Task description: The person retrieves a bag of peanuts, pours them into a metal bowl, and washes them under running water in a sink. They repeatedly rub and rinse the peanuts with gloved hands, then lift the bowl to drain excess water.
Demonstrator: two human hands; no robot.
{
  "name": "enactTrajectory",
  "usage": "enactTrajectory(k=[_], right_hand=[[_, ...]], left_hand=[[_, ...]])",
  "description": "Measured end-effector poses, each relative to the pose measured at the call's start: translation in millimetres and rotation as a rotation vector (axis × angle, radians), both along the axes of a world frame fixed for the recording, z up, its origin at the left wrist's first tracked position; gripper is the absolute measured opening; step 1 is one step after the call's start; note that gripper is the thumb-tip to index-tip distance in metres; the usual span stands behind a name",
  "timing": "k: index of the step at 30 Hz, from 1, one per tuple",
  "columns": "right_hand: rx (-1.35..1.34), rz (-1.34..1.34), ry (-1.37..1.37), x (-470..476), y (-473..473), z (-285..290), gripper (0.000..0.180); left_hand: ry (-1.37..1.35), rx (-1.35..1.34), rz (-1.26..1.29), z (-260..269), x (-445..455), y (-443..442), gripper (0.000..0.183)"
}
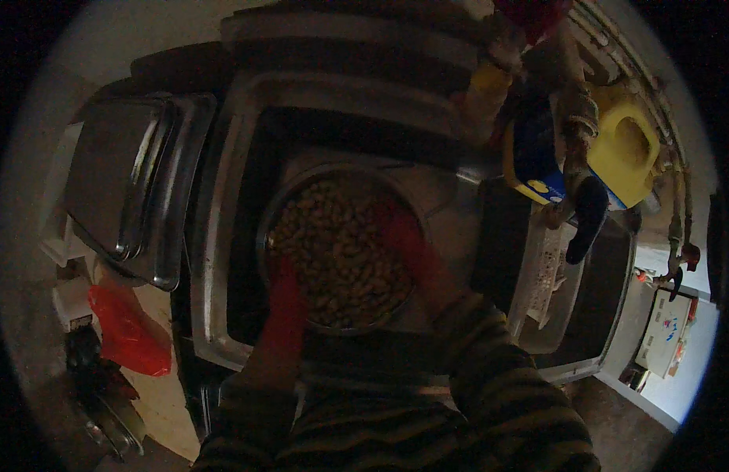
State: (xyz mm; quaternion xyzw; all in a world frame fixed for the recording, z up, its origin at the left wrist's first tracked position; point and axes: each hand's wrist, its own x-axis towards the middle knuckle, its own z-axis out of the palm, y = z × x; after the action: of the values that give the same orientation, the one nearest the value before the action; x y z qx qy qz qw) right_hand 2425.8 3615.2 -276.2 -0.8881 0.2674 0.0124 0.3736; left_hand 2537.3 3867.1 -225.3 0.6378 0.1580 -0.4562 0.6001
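Note:
In a dim steel sink stands a wide round metal bowl full of small, pale brown, oblong pieces that look like beans or unshelled peanuts. My left hand, reddish in the low light, is at the bowl's front left rim; its fingertips are lost in shadow. My right hand, also reddish, reaches over the right rim, with its fingers on or among the pieces. Darkness hides how far the fingers of either hand are bent.
Stacked metal trays stand left of the sink, with a red plastic bag nearer me. On the right are a white plastic basket, a dark tap handle, a blue-and-yellow container and a yellow jug. Pipes run along the wall.

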Motion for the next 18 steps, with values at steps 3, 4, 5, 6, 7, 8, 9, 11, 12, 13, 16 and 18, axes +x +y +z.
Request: enactTrajectory(k=[3,4,5,6,7,8,9,11,12,13,16,18], right_hand=[[0.181,0.078,0.066,21.6,-7.6,-33.2,0.051],[0.232,0.067,0.087,15.1,-16.3,-38.2,0.051],[0.27,0.045,0.096,7.1,-23.3,-42.4,0.051],[0.325,0.056,0.088,12.3,-12.9,-39.8,0.051],[0.365,0.06,0.066,18.7,-5.8,-36.3,0.051],[0.38,0.06,0.033,25.6,-1.9,-31.8,0.051],[0.411,0.049,0.019,24.9,6.4,-30.1,0.051],[0.403,-0.01,-0.069,15.4,21.9,-8.3,0.051],[0.378,-0.065,-0.136,9.9,32.0,10.2,0.051],[0.354,-0.141,-0.21,3.1,42.8,30.5,0.051],[0.368,-0.389,-0.425,17.8,94.3,89.9,0.051],[0.379,-0.505,-0.469,37.9,110.5,98.2,0.051]], left_hand=[[0.062,0.013,0.071,-53.4,21.1,3.6,0.072],[0.108,-0.045,0.085,-65.4,21.8,-11.9,0.072],[0.155,-0.114,0.095,-75.9,20.8,-27.1,0.071],[0.172,-0.189,0.114,-83.5,22.1,-21.6,0.071],[0.183,-0.275,0.132,-90.8,25.8,-17.3,0.07],[0.184,-0.365,0.132,-97.8,31.5,-13.9,0.07],[0.182,-0.389,0.126,-98.2,27.3,-11.3,0.07],[0.161,-0.373,0.091,-61.3,22.2,-23.7,0.069],[0.151,-0.334,0.077,-28.1,19.3,-38.9,0.068],[0.143,-0.233,0.079,27.4,9.5,-64.8,0.066],[0.11,-0.127,0.108,30.0,10.9,-67.4,0.065],[-0.032,-0.176,-0.002,-23.2,6.9,-54.5,0.061]])
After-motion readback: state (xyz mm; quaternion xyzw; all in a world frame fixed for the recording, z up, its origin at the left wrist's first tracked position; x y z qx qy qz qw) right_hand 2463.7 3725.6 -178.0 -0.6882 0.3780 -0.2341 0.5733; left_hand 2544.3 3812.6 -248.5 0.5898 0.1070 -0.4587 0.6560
